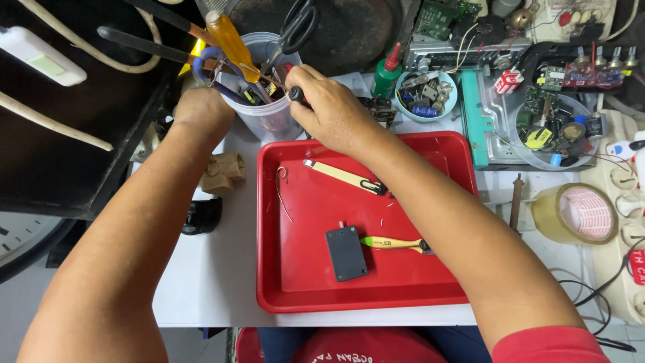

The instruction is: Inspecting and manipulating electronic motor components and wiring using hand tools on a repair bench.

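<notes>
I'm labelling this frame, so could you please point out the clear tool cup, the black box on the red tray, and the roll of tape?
Tool cup (272, 117), head view, on its clear front wall.
Black box (346, 253), head view, middle of its lid.
Roll of tape (547, 218), head view, on its outer side.

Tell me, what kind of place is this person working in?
Most likely a small electronics repair bench. A clear tub crammed with screwdrivers and scissors, bowls of loose components, and bare circuit boards crowd the table around a red tray. The right hand is gripping a tool at the tub.
</notes>
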